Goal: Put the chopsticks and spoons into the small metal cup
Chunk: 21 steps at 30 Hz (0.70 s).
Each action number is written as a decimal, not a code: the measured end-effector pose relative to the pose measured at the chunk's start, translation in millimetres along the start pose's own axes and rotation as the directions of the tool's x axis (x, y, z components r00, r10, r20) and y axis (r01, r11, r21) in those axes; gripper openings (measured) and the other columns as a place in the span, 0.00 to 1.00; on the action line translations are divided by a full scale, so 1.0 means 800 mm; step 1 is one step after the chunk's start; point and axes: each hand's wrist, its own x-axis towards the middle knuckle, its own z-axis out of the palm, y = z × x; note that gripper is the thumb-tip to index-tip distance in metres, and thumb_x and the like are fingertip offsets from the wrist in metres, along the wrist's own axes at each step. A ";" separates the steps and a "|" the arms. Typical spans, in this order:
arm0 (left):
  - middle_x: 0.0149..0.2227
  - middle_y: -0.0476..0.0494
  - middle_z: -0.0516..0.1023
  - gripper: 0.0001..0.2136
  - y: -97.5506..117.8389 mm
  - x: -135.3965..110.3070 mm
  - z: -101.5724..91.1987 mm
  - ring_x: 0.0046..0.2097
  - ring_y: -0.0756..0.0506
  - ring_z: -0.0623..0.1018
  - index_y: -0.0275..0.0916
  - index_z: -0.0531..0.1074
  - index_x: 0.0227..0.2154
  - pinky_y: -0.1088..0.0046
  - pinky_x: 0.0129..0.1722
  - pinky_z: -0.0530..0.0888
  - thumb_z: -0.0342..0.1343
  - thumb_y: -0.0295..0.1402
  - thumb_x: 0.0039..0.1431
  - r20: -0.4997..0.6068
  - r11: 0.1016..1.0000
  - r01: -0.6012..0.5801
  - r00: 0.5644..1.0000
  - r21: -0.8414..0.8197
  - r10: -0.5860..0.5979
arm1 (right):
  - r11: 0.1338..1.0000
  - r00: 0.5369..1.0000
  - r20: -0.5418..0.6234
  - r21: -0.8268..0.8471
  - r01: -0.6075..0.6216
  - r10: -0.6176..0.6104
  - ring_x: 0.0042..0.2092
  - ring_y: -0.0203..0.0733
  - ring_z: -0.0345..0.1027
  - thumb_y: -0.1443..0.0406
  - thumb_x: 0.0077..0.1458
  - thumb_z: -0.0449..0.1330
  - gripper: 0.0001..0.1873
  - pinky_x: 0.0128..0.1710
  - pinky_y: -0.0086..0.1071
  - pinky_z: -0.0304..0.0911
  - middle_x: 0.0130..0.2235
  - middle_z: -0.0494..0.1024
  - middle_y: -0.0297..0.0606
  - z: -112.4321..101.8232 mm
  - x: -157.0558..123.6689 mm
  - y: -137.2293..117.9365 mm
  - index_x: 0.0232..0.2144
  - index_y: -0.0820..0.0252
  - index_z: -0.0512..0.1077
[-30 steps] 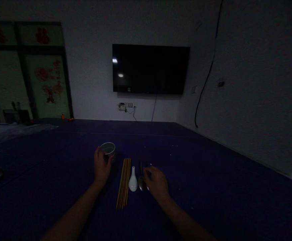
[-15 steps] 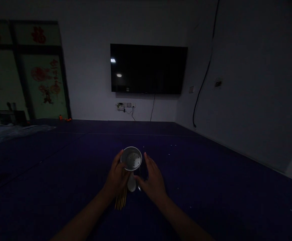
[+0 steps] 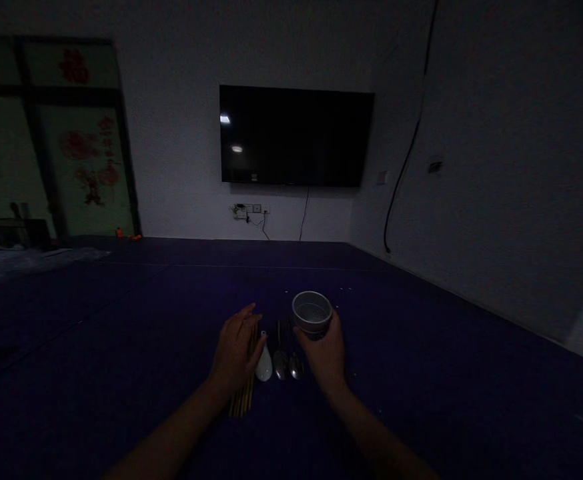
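My right hand [image 3: 325, 350] grips a round grey metal cup [image 3: 312, 312], its mouth turned up; holes in its bottom are faintly visible. My left hand [image 3: 235, 347] is over a bundle of chopsticks [image 3: 241, 399], fingers stretched out and partly hiding them; whether it touches them is unclear. Beside its thumb lies a white soup spoon [image 3: 264, 367]. To the right of that are two metal spoons, one [image 3: 280, 365] in the middle and another [image 3: 296, 367] nearest my right hand. All the spoons lie with their bowls toward me.
A dark blue-purple surface [image 3: 171, 320] spreads all around, with small white scraps on it. Clear plastic sheeting [image 3: 36, 263] lies at the left. Beyond are a wall-mounted television [image 3: 296, 137], sockets with cables [image 3: 251, 210] and small orange objects [image 3: 135, 237] by the door.
The cup has gone from my left hand to my right and moved rightward. My left hand has let go and sits over the chopsticks. Both metal spoons now show.
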 end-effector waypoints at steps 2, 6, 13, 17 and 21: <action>0.47 0.39 0.73 0.12 -0.006 0.002 0.000 0.50 0.41 0.72 0.40 0.66 0.45 0.60 0.49 0.68 0.46 0.35 0.61 0.077 0.988 0.143 0.986 0.062 -0.148 | 0.995 0.993 -0.053 0.011 -0.102 0.103 0.50 0.51 0.65 0.56 0.37 0.66 0.40 0.50 0.41 0.60 0.49 0.70 0.47 -0.002 0.011 0.017 0.52 0.61 0.60; 0.33 0.44 0.77 0.10 -0.019 0.002 0.001 0.39 0.44 0.76 0.38 0.70 0.33 0.69 0.38 0.67 0.46 0.36 0.61 0.282 0.905 0.381 0.862 0.190 -0.421 | 0.979 0.973 -0.115 0.011 -0.201 0.201 0.49 0.52 0.66 0.54 0.34 0.67 0.42 0.48 0.40 0.60 0.48 0.71 0.48 -0.004 0.022 0.043 0.51 0.62 0.60; 0.29 0.47 0.78 0.12 -0.022 0.002 -0.001 0.35 0.47 0.77 0.39 0.71 0.30 0.74 0.32 0.62 0.46 0.38 0.61 0.460 0.823 0.476 0.683 0.309 -0.568 | 0.982 0.977 -0.101 0.008 -0.188 0.188 0.49 0.52 0.65 0.54 0.34 0.66 0.41 0.49 0.41 0.60 0.48 0.71 0.49 0.000 0.020 0.049 0.51 0.62 0.61; 0.30 0.47 0.78 0.13 -0.019 0.004 -0.003 0.35 0.47 0.77 0.39 0.72 0.29 0.75 0.32 0.61 0.45 0.38 0.61 0.495 0.824 0.467 0.659 0.320 -0.566 | 0.986 0.983 -0.076 0.009 -0.166 0.166 0.49 0.52 0.66 0.55 0.35 0.66 0.39 0.48 0.42 0.61 0.48 0.71 0.50 -0.002 0.019 0.047 0.50 0.63 0.61; 0.30 0.47 0.79 0.14 -0.018 0.006 -0.004 0.34 0.47 0.77 0.39 0.72 0.29 0.74 0.32 0.62 0.44 0.39 0.62 0.501 0.824 0.445 0.655 0.349 -0.566 | 0.990 0.989 -0.044 0.020 -0.137 0.138 0.49 0.52 0.66 0.55 0.37 0.66 0.38 0.48 0.42 0.61 0.48 0.71 0.49 -0.003 0.019 0.047 0.50 0.63 0.61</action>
